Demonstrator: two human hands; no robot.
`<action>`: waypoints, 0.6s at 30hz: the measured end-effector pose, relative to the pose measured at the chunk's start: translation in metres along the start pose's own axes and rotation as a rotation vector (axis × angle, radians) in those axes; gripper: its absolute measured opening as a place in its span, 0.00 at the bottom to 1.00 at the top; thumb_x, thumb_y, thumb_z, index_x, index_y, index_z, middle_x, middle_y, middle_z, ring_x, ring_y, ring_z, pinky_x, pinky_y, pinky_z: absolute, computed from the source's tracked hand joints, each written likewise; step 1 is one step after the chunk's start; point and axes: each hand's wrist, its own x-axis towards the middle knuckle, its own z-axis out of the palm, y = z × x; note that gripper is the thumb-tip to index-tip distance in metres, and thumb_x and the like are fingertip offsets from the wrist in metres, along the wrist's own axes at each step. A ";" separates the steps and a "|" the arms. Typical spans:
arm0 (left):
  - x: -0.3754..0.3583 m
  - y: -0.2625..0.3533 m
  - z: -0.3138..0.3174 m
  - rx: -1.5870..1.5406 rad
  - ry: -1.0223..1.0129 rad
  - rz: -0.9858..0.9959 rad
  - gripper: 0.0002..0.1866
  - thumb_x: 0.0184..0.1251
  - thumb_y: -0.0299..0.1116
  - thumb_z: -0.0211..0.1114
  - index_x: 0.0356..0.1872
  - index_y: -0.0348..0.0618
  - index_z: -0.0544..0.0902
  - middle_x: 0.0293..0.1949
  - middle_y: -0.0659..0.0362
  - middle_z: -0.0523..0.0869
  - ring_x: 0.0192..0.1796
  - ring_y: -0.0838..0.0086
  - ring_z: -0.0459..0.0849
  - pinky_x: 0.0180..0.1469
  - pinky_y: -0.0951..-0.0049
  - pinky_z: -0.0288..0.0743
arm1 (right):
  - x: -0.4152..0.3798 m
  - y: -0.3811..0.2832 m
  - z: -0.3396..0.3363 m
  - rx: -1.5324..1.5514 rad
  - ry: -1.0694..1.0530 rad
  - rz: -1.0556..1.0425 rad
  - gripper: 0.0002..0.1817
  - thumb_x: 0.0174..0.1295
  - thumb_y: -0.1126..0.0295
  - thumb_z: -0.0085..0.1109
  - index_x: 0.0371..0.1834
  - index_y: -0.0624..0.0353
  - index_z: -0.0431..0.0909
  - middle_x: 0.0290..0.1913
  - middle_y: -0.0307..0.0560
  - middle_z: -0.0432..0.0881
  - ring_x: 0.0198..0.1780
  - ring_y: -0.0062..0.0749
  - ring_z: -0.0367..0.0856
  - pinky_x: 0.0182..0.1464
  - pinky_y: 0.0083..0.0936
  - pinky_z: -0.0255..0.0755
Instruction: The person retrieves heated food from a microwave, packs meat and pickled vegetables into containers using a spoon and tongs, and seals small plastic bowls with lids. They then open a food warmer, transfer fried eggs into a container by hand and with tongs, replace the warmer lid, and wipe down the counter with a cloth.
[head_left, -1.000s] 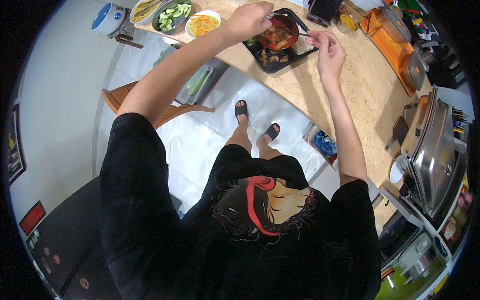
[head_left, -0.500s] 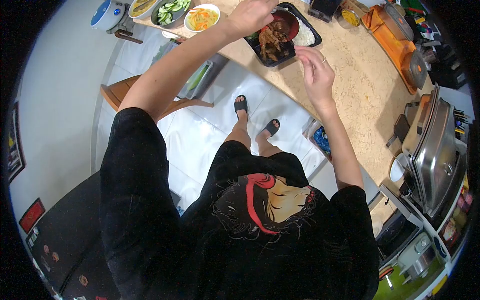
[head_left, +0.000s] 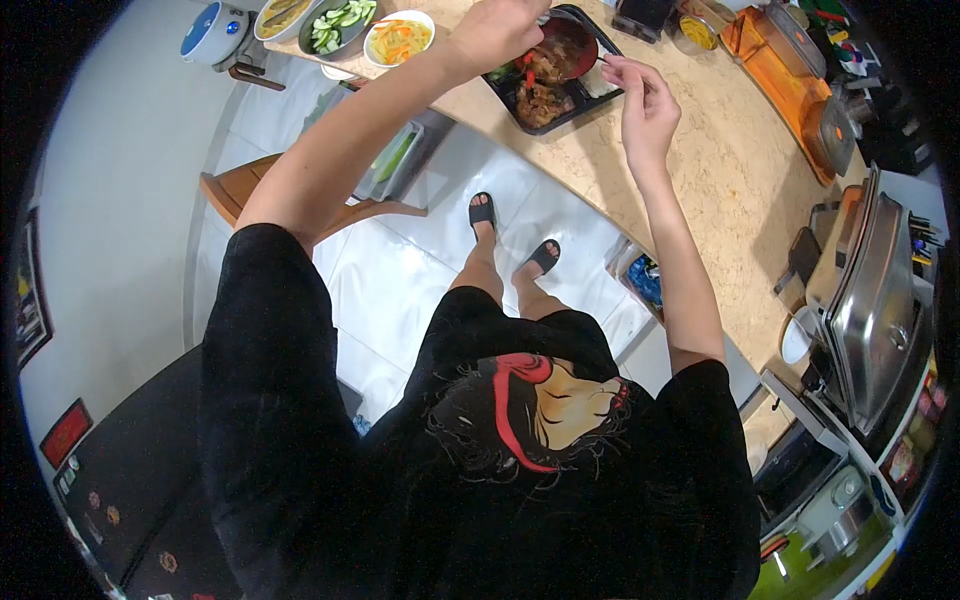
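Observation:
A bowl (head_left: pixel 583 52) with a red inside and brown meat and sauce in it is tilted over a black compartment tray (head_left: pixel 613 99). My left hand (head_left: pixel 497 38) is closed on the bowl's left side. On the right, my right hand (head_left: pixel 648 108) pinches the end of a thin dark utensil (head_left: pixel 602 61) that reaches into the bowl. Brown meat pieces (head_left: pixel 543 104) lie in the tray's near compartment, and white rice (head_left: pixel 600 82) shows at its right, partly hidden by the bowl.
Bowls of sliced cucumber (head_left: pixel 343 24) and carrot strips (head_left: pixel 400 40) stand left on the counter (head_left: pixel 700 150). A yellow-filled container (head_left: pixel 697 33) and orange tray (head_left: pixel 765 60) are at the upper right. Lower right is a large metal lid (head_left: pixel 870 300). A wooden chair (head_left: pixel 240 185) stands left.
The bowl has tipped more towards me, and meat that hung below it now lies in the tray. My right hand has moved a little up and to the right.

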 end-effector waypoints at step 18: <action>-0.001 -0.005 0.006 0.020 -0.006 -0.074 0.09 0.54 0.26 0.58 0.36 0.38 0.70 0.35 0.45 0.76 0.38 0.48 0.78 0.39 0.57 0.73 | -0.061 -0.022 0.000 -0.369 -0.167 -0.341 0.04 0.59 0.82 0.55 0.37 0.67 0.77 0.45 0.51 0.81 0.47 0.37 0.80 0.48 0.26 0.75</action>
